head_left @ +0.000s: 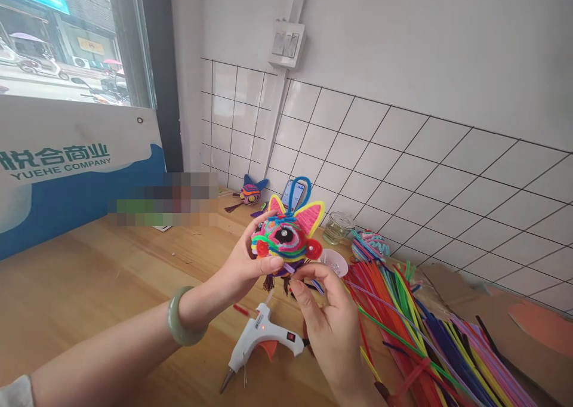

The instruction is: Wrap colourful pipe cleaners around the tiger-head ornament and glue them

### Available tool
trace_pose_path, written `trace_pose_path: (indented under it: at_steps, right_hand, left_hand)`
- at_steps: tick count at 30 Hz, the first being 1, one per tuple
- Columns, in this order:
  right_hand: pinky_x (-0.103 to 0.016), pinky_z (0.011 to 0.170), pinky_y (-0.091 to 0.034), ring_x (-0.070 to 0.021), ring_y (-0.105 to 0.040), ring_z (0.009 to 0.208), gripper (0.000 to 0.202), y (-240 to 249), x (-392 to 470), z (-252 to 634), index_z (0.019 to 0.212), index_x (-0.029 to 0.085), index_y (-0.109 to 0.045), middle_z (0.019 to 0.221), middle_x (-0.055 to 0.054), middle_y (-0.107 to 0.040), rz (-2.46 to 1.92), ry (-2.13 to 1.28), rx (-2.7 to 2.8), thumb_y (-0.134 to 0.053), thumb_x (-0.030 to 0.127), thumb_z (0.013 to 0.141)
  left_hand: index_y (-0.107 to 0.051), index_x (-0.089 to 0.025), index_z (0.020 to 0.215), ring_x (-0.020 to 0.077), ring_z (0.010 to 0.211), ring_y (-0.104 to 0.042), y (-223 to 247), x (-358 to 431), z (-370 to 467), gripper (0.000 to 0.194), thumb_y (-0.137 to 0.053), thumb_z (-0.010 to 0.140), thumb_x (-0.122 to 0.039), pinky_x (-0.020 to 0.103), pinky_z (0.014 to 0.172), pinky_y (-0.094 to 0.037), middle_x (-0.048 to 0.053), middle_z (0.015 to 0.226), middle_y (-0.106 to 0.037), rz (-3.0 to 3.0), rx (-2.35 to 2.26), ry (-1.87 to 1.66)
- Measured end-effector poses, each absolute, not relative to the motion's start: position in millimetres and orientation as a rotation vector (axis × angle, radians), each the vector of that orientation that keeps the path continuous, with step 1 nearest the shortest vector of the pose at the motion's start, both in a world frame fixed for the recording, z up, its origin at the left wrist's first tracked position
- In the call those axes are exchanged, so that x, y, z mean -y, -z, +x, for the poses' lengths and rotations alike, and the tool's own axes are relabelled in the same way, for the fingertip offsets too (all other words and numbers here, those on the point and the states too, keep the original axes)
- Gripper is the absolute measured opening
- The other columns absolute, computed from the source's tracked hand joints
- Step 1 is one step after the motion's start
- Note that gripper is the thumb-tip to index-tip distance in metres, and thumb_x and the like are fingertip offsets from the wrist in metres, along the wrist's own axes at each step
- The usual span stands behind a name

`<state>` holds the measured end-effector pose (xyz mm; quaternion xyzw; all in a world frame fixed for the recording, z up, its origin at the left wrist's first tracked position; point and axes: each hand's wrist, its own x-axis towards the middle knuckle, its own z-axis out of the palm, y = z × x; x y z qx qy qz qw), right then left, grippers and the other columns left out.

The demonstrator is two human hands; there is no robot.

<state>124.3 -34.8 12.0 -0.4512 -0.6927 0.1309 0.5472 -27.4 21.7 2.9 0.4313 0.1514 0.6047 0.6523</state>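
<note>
In my left hand (257, 258) is a colourful pipe-cleaner animal ornament (284, 240), with pink and yellow ears, a black eye with a shiny stone, a blue loop on top and dark tassels below. My left thumb presses its lower front. My right hand (329, 311) pinches at the ornament's underside, where a short lilac pipe cleaner (289, 268) sticks out at the fingertips. Beneath both hands a white hot glue gun (262, 335) lies on the wooden table, its small light lit and its nozzle towards me.
Bundles of coloured pipe cleaners (416, 329) spread over the right side, beside cardboard (514, 335). Behind the hands are a pink dish (335, 262), a glass jar (338, 228), a phone (293, 193) and a second ornament (249, 192). A tiled wall (358, 138) bounds the table (111, 311).
</note>
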Motion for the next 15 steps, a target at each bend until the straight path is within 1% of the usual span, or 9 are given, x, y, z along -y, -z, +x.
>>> trace_pose_path:
  at_steps: [3,9,15]
  right_hand:
    - [-0.023,0.061,-0.053,-0.0144,-0.067,0.065,0.016,-13.2,33.6,124.1,0.082,0.021,-0.063,0.074,0.001,-0.070,-1.073,-0.304,1.602,-0.061,0.035,0.091]
    - [-0.024,0.060,-0.053,-0.0147,-0.067,0.064,0.017,-10.9,32.2,125.5,0.080,0.021,-0.064,0.072,0.001,-0.071,-1.077,-0.284,1.573,-0.063,0.035,0.089]
    - [-0.022,0.059,-0.052,-0.0145,-0.067,0.065,0.017,-11.6,33.1,125.2,0.080,0.020,-0.066,0.074,-0.001,-0.072,-1.104,-0.310,1.544,-0.063,0.035,0.089]
  left_hand:
    - [-0.055,-0.028,0.129,0.0291,0.108,-0.066,-1.7,-19.6,-25.3,0.081,-0.090,0.056,-0.026,0.038,0.092,-0.052,0.007,0.121,-0.067,0.994,-0.342,-1.381]
    - [-0.055,-0.029,0.131,0.0282,0.108,-0.066,-0.9,-19.2,-25.0,0.081,-0.090,0.058,-0.024,0.035,0.089,-0.053,0.007,0.121,-0.068,1.008,-0.325,-1.388]
    - [-0.056,-0.032,0.130,0.0252,0.109,-0.065,1.3,-18.6,-25.3,0.078,-0.089,0.060,-0.024,0.032,0.092,-0.051,0.005,0.122,-0.067,1.036,-0.296,-1.378]
